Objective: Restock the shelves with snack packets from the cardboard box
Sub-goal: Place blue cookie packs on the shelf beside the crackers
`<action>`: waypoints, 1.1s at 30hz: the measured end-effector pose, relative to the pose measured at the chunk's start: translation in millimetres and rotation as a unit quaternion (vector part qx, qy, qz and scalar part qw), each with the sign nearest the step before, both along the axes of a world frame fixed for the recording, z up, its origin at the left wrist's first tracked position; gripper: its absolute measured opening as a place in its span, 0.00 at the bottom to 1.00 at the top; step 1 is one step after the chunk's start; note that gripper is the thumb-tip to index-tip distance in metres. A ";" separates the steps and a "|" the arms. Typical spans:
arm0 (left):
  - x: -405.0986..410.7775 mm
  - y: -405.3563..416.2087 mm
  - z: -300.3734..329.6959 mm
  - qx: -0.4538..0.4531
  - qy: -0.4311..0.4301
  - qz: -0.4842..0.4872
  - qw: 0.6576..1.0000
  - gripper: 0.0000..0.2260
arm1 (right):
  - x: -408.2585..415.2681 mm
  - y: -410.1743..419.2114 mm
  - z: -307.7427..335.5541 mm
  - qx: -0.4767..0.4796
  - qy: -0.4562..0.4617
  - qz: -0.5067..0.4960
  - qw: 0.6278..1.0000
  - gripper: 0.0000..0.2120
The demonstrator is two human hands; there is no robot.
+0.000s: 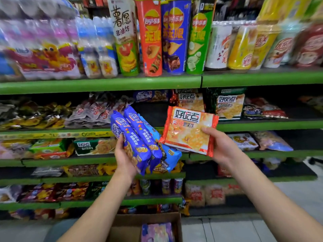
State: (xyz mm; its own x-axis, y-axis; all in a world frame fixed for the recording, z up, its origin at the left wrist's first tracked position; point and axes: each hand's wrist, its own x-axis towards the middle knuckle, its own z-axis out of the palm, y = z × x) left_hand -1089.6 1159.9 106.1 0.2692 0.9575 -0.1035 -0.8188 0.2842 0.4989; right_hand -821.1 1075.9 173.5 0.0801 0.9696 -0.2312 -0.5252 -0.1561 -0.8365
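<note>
My left hand [124,157] grips a bundle of long blue snack packets [139,137] held upright in front of the green shelves. My right hand [221,145] pinches an orange-red cracker packet [187,129] by its lower right side, thumb on its face. That packet hangs just below matching red and green cracker packets [192,100] standing on the second shelf [262,127]. The cardboard box [150,220] sits on the floor below my arms, with a pale purple packet [157,232] inside it.
Tall crisp tubes [152,37], bottled drinks [97,49] and cup drinks [243,48] fill the top shelf [104,84]. Lower shelves hold many mixed snack packets. A dark gap [152,112] shows on the second shelf behind the blue packets. Grey tiled floor [227,229] lies at the right.
</note>
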 end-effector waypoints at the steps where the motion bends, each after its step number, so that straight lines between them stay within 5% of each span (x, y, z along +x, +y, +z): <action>1: 1.0 2.1 0.0 -0.006 0.004 -0.008 1.000 0.22 | 5.4 -3.3 0.4 0.003 -0.021 -0.001 1.000 0.21; 10: 3.6 13.7 1.3 -0.013 0.018 0.007 1.000 0.24 | 51.7 -11.7 -1.7 0.039 -0.104 -0.043 0.993 0.24; 22: 19.8 40.4 17.3 -0.001 0.042 0.046 0.998 0.19 | 84.1 38.7 10.6 0.038 -0.091 -0.013 0.995 0.17; 33: 43.2 52.9 25.4 -0.030 0.078 0.087 0.993 0.21 | 106.6 71.7 -3.5 0.048 -0.088 0.020 0.995 0.21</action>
